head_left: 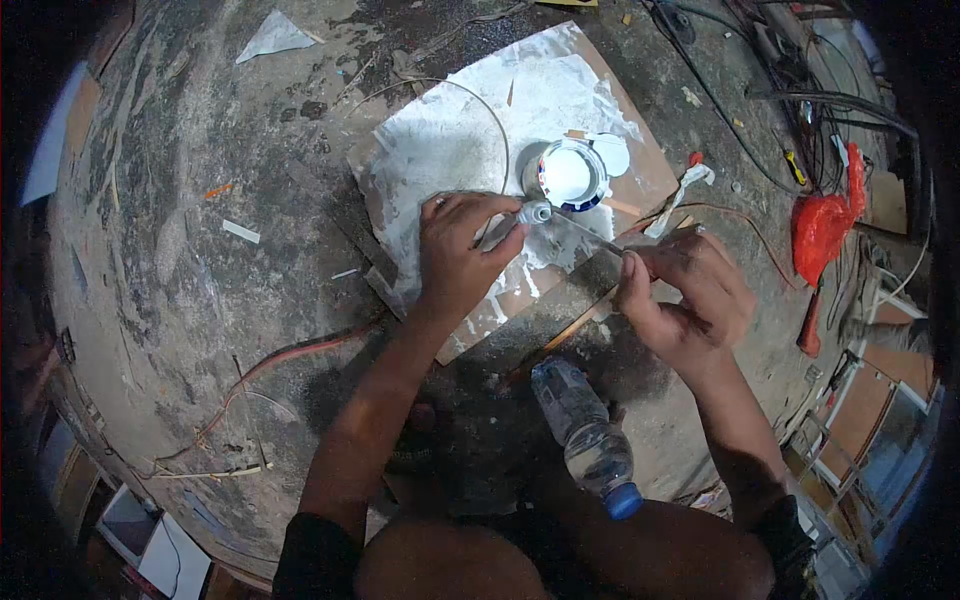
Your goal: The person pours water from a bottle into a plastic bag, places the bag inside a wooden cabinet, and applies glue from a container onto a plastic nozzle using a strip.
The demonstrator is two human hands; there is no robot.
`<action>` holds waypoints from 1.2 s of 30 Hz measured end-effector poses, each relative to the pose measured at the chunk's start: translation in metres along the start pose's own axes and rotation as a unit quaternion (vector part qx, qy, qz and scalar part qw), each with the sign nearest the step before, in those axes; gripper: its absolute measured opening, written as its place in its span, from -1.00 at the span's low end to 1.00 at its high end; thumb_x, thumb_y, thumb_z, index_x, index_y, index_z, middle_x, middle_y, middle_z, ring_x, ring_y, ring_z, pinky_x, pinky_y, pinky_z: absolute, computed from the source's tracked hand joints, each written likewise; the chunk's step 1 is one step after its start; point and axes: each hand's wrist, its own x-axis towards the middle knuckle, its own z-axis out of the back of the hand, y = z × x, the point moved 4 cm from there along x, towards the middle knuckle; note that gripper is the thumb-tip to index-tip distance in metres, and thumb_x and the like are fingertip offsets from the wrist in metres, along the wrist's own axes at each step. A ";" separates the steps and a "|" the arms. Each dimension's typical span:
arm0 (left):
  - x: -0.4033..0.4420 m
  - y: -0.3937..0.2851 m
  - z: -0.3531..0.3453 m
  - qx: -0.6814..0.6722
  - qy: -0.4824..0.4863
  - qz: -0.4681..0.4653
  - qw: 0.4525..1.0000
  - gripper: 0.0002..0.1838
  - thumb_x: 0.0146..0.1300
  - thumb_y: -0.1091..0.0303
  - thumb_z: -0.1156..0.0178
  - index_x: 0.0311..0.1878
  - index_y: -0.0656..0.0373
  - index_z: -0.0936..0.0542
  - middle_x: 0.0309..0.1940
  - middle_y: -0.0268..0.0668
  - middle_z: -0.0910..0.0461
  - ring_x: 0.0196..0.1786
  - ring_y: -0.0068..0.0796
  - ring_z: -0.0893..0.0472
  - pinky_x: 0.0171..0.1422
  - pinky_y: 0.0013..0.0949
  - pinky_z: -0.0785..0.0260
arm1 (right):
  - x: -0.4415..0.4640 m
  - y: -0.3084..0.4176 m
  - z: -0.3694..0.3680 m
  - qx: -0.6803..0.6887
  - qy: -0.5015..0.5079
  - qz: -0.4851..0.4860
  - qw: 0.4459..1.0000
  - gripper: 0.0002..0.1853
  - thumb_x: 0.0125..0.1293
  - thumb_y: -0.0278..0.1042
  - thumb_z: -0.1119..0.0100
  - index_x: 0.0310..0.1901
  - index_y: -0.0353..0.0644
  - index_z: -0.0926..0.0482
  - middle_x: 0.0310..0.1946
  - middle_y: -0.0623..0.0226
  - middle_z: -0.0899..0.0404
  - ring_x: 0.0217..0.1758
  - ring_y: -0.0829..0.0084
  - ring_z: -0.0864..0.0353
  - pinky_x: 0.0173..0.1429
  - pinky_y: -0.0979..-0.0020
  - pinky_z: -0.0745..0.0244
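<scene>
My left hand [466, 238] holds a small whitish tube [538, 212] between thumb and fingers, its round open end facing right. My right hand [692, 292] pinches a thin stick [597, 238] whose far end points at the mouth of the tube; whether it touches cannot be made out. Just beyond the tube, an open can of white paint [570, 176] stands on a paint-smeared board [440, 130], with a round white lid [611, 155] beside it. Nearer my legs is a clear plastic bottle [590, 440] with a blue cap.
Red-orange plastic [822, 235] and dark cables [735, 135] lie on the right. A reddish hose [290, 352] curves across the concrete floor at the left. White scraps [275, 38] and thin sticks are scattered around. Framed panels [868, 410] are at the lower right.
</scene>
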 end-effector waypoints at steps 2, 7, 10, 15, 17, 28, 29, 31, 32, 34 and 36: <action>0.000 0.001 0.000 -0.001 -0.003 -0.002 1.000 -0.72 0.06 0.36 -0.50 -0.12 -0.02 -0.72 -0.18 -0.41 -0.76 -0.01 -0.35 -0.69 0.25 -0.16 -0.25 | 0.000 -0.002 -0.003 -0.004 0.001 0.008 1.000 -0.86 -0.01 -0.62 -0.52 -0.40 -0.30 -0.73 -0.54 0.25 -0.62 -0.51 0.32 -0.60 -0.41 0.38 -0.48; 0.000 0.000 0.000 -0.001 -0.008 0.000 1.000 -0.72 0.05 0.34 -0.51 -0.13 -0.02 -0.72 -0.19 -0.40 -0.76 -0.02 -0.34 -0.69 0.25 -0.15 -0.25 | -0.002 -0.006 -0.009 0.009 0.014 0.001 1.000 -0.86 0.00 -0.62 -0.51 -0.39 -0.30 -0.72 -0.54 0.25 -0.60 -0.52 0.32 -0.58 -0.43 0.36 -0.44; -0.001 0.001 -0.001 -0.003 -0.011 0.008 1.000 -0.74 0.06 0.34 -0.50 -0.14 -0.02 -0.72 -0.20 -0.40 -0.75 -0.03 -0.34 -0.69 0.25 -0.15 -0.25 | -0.002 -0.008 -0.014 0.006 0.031 0.019 0.999 -0.87 0.02 -0.62 -0.50 -0.39 -0.30 -0.72 -0.54 0.25 -0.59 -0.52 0.32 -0.57 -0.43 0.36 -0.43; 0.000 0.000 0.000 -0.008 -0.008 0.009 1.000 -0.74 0.07 0.34 -0.50 -0.14 -0.02 -0.72 -0.21 -0.39 -0.75 -0.02 -0.35 -0.69 0.27 -0.15 -0.24 | -0.003 -0.013 -0.012 -0.012 0.032 0.024 0.999 -0.87 0.03 -0.62 -0.51 -0.37 -0.31 -0.72 -0.52 0.25 -0.59 -0.51 0.31 -0.58 -0.43 0.34 -0.43; 0.000 0.000 -0.001 -0.013 -0.011 0.009 1.000 -0.74 0.07 0.34 -0.50 -0.14 -0.02 -0.72 -0.21 -0.39 -0.75 -0.02 -0.34 -0.69 0.27 -0.15 -0.24 | -0.003 -0.014 -0.006 -0.029 0.019 -0.004 0.999 -0.86 0.03 -0.62 -0.51 -0.36 -0.31 -0.73 -0.51 0.24 -0.60 -0.50 0.30 -0.59 -0.42 0.33 -0.45; -0.001 0.002 -0.002 -0.006 -0.009 0.011 1.000 -0.74 0.07 0.35 -0.51 -0.14 0.00 -0.73 -0.19 -0.39 -0.76 -0.02 -0.35 -0.70 0.27 -0.15 -0.25 | -0.002 -0.066 -0.048 0.083 0.119 -0.243 0.959 -0.90 0.30 -0.47 -0.37 -0.33 -0.33 -0.72 -0.50 0.15 -0.64 -0.47 0.29 -0.61 -0.33 0.33 -0.47; 0.000 0.002 -0.002 -0.007 -0.009 0.013 1.000 -0.74 0.07 0.34 -0.50 -0.14 0.00 -0.73 -0.19 -0.39 -0.76 -0.02 -0.35 -0.70 0.27 -0.15 -0.25 | -0.003 -0.069 -0.049 0.102 0.097 -0.276 0.951 -0.88 0.32 -0.46 -0.36 -0.34 -0.34 -0.72 -0.51 0.16 -0.64 -0.47 0.33 -0.61 -0.33 0.36 -0.47; -0.001 0.003 -0.003 -0.009 -0.008 0.017 1.000 -0.75 0.08 0.33 -0.50 -0.14 0.00 -0.74 -0.19 -0.39 -0.76 -0.03 -0.35 -0.70 0.27 -0.15 -0.25 | -0.002 -0.071 -0.046 0.069 0.061 -0.258 0.962 -0.84 0.34 -0.44 -0.35 -0.35 -0.36 -0.71 -0.52 0.21 -0.64 -0.47 0.45 -0.58 -0.33 0.41 -0.46; 0.000 0.003 -0.002 -0.007 -0.008 0.016 1.000 -0.76 0.09 0.33 -0.49 -0.14 -0.01 -0.74 -0.19 -0.39 -0.76 -0.03 -0.34 -0.70 0.27 -0.15 -0.25 | 0.000 -0.070 -0.043 0.017 0.048 -0.206 0.977 -0.83 0.35 -0.43 -0.35 -0.35 -0.36 -0.70 -0.53 0.25 -0.64 -0.47 0.51 -0.56 -0.33 0.44 -0.44; 0.001 0.001 0.000 -0.002 -0.007 0.013 1.000 -0.77 0.10 0.31 -0.49 -0.15 -0.01 -0.74 -0.19 -0.40 -0.76 -0.04 -0.34 -0.69 0.27 -0.15 -0.24 | 0.000 -0.069 -0.042 -0.009 0.061 -0.205 0.977 -0.81 0.37 -0.42 -0.35 -0.36 -0.37 -0.69 -0.53 0.31 -0.63 -0.46 0.62 -0.52 -0.33 0.49 -0.43; 0.000 0.001 -0.001 -0.006 -0.010 0.014 1.000 -0.77 0.10 0.31 -0.49 -0.15 0.00 -0.73 -0.20 -0.39 -0.76 -0.05 -0.34 -0.69 0.27 -0.15 -0.24 | -0.006 -0.069 -0.042 0.042 0.115 -0.304 0.945 -0.79 0.37 -0.41 -0.37 -0.37 -0.38 -0.68 -0.54 0.36 -0.61 -0.45 0.69 -0.49 -0.33 0.51 -0.42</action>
